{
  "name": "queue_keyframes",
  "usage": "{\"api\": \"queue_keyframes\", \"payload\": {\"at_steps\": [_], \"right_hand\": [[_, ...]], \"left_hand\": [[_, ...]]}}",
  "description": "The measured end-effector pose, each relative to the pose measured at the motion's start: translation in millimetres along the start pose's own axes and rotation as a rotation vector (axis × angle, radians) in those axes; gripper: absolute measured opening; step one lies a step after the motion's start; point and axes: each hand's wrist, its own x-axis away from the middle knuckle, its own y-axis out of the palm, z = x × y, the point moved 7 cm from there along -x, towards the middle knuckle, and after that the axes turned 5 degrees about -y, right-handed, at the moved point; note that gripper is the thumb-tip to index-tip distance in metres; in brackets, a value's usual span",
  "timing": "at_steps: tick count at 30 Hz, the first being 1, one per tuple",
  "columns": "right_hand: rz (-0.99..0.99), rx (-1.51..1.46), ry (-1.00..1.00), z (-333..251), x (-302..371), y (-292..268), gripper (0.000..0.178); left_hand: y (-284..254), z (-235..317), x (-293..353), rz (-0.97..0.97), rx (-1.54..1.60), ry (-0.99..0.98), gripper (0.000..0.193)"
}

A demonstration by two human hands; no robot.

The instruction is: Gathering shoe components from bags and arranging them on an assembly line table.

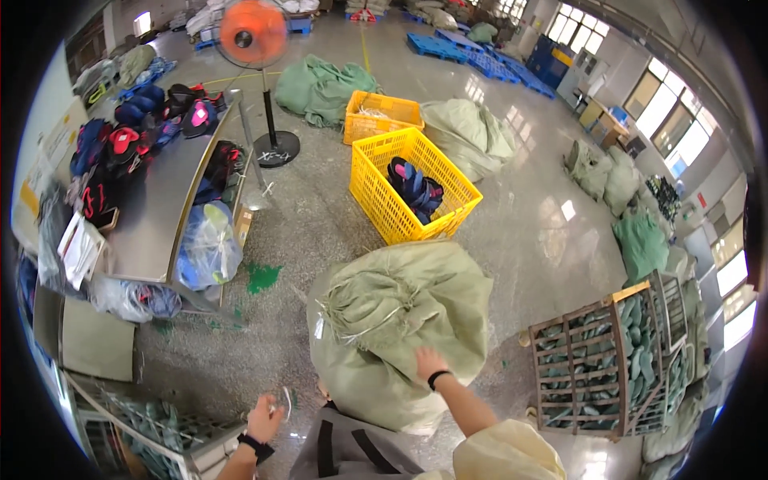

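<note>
A large pale green woven sack [408, 320] stands right in front of me, its gathered top folded over with loose white threads. My right hand [430, 366], with a black band at the wrist, lies against the sack's near right side, fingers stretched over the cloth. To the left of the sack, apart from it, my left hand [264, 418] is closed around a thin whitish loop-shaped thing [287, 402]; its exact kind is too small to tell. Behind the sack, a yellow crate [380, 188] holds dark blue and pink footwear.
At left, a metal table [156, 232] bears shoes and plastic bags. A fan [270, 120] stands beyond it. Slatted cages [578, 372] of green pieces stand at right and lower left. Behind are a second yellow crate [376, 132], more sacks [468, 136] and blue pallets [488, 62].
</note>
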Motion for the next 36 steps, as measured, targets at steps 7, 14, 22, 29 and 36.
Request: {"api": "queue_keyframes", "payload": {"at_steps": [7, 14, 22, 29, 36], "right_hand": [[-0.096, 0.211, 0.172, 46, -144, -3, 0.050], [-0.220, 0.380, -0.048, 34, -177, 44, 0.032], [-0.279, -0.322, -0.368, 8, 44, 60, 0.024], [-0.580, -0.482, -0.436, -38, 267, 42, 0.019], [-0.260, -0.419, -0.304, 78, 287, 202, 0.031]], "left_hand": [[56, -110, 9, -0.524, -0.272, -0.267, 0.039], [108, -130, -38, -0.694, -0.653, 0.013, 0.032], [181, 157, -130, -0.532, -0.275, 0.646, 0.039], [319, 259, -36, -0.803, -0.540, 0.981, 0.063], [307, 119, -110, -0.684, -0.830, 0.488, 0.018]]}}
